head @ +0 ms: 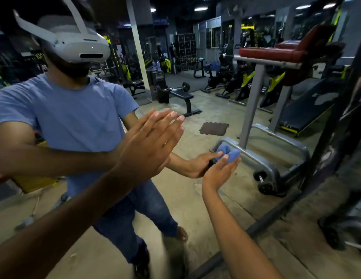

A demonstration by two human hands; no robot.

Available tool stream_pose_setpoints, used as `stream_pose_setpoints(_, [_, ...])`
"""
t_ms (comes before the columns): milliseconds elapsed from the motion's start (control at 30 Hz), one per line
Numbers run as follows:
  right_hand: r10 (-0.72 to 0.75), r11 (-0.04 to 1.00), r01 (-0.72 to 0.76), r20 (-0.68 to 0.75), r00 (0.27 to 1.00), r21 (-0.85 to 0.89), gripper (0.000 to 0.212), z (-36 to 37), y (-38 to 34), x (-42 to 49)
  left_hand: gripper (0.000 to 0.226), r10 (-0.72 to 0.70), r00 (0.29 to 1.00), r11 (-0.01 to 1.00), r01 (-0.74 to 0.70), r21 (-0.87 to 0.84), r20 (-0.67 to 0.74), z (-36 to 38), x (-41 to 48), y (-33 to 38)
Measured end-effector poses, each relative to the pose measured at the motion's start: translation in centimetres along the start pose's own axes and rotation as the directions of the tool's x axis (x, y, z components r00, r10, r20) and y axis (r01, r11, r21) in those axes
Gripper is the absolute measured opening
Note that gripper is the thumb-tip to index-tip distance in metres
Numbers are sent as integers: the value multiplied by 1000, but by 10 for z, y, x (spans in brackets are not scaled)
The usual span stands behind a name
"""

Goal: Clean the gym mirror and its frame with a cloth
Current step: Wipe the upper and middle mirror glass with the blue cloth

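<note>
Mirror (pixel 195 188) fills view, glass hard to tell from room. Left hand (pixel 147 150) flat, fingers straight, pressed on glass. Right hand (pixel 220 172) grips blue cloth (pixel 231 155) against glass, cloth partly hidden. Dark frame (pixel 326 141) right. Reflected: dim gym, padded bench (pixel 284 51), concrete floor (pixel 211 198).

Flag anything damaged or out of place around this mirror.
The slanted bench pad reflected at right has pale torn patches in its dark cover. A lone floor mat tile lies loose on the bare floor. The cloth is bunched in the right hand.
</note>
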State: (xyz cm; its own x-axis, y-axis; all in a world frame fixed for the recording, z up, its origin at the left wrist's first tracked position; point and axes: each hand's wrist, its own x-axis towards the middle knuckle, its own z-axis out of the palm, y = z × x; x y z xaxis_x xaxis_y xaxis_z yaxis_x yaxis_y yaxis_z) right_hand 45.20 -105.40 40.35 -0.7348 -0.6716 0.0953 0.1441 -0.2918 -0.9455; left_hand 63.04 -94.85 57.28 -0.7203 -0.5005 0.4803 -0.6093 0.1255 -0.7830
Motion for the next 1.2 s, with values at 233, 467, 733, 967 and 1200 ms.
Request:
stream_pose_setpoints(233, [-531,836,549,237,813,-11,62,36,-100,18,64,-93,995,992,96,84,-36,-12,64,-27])
stream_pose_setpoints(467, [-593,779,627,337,731,10,62,22,-104,68,57,-176,984,979,178,98,-28,-21,104,-30])
stream_pose_setpoints(733, [-779,465,880,519,353,100,62,25,-136,64,52,-234,965,965,245,95,-115,-21,141,-37])
stream_pose_setpoints(967, [-685,664,747,372,627,-36,62,48,-168,100,71,-229,971,958,237,164,-65,-11,141,-36])
stream_pose_setpoints(1200, [-832,324,931,518,196,169,61,32,-164,93,58,-239,965,958,253,136,-110,-18,148,-39])
